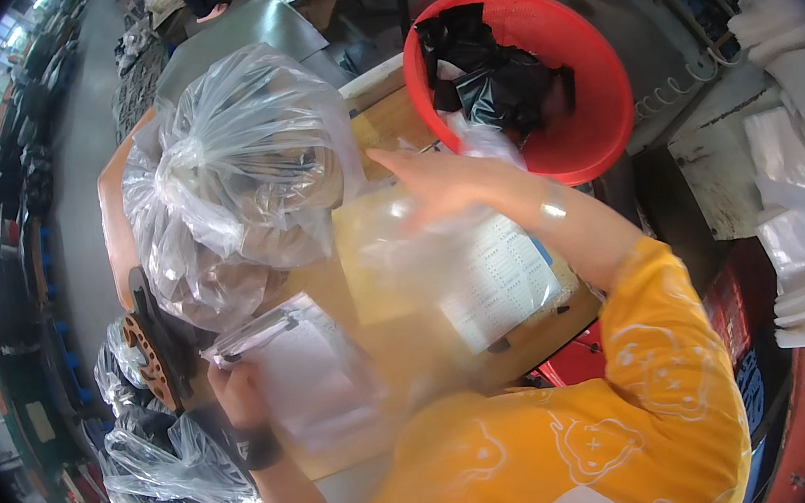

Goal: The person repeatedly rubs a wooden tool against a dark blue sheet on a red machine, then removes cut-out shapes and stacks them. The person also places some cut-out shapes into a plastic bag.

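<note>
My left hand (237, 390) is closed on the upper left edge of a clear plastic bag (314, 368) with something pale and flat in it, lying at the near left of the table. My right hand (440, 185) hovers over the table's middle, blurred, its visible fingers stretched apart. Just beneath it is a smear of clear plastic film (412, 245); whether the hand touches it I cannot tell. A printed white sheet (502, 284) under clear plastic lies near my right forearm. Beside it is a yellowish sheet (364, 281).
A large knotted clear bag (241, 161) bulges at the table's far left. A red tub (596, 107) holding crumpled black plastic (508, 88) stands at the far right. Left of the table are a brown perforated wheel (147, 361) and stuffed clear bags (173, 471). White plastic sheeting (802, 192) hangs at right.
</note>
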### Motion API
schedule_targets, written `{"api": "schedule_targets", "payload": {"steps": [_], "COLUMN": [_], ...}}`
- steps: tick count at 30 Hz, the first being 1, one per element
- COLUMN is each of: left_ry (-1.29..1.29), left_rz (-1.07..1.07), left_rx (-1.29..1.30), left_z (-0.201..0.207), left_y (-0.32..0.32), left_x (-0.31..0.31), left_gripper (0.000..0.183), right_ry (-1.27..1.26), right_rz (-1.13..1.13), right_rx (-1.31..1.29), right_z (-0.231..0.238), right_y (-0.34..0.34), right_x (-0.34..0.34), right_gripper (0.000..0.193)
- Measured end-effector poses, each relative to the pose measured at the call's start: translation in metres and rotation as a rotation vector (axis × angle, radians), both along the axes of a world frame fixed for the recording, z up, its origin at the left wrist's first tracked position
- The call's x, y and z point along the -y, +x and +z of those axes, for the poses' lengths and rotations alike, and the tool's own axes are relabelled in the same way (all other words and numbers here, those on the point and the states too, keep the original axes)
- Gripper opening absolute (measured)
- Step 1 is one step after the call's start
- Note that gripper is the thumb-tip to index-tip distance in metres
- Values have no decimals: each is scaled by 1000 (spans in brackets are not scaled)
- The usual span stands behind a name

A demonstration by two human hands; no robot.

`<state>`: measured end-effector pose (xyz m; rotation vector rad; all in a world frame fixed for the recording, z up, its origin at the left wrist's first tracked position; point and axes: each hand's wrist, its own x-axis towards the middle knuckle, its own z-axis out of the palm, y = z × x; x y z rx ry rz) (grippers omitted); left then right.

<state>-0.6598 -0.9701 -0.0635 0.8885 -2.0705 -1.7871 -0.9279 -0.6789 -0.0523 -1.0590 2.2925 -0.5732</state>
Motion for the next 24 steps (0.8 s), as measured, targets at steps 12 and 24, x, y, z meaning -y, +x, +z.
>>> {"api": "schedule_targets", "payload": {"steps": [12,24], "left_ry": [439,-795], "left_rz": [-98,-1139], "left_rx": [273,182], "left_z": [-71,-154], "left_y": [-49,-106], "left_x": [-30,-211], "left_gripper": [20,70], "right_ry": [381,180], "right_rz": [497,358], "right_rx": [378,755], "right_z": [-71,-10], "right_y": [54,143], "right_x": [-144,-149], "right_gripper": [45,27]}}
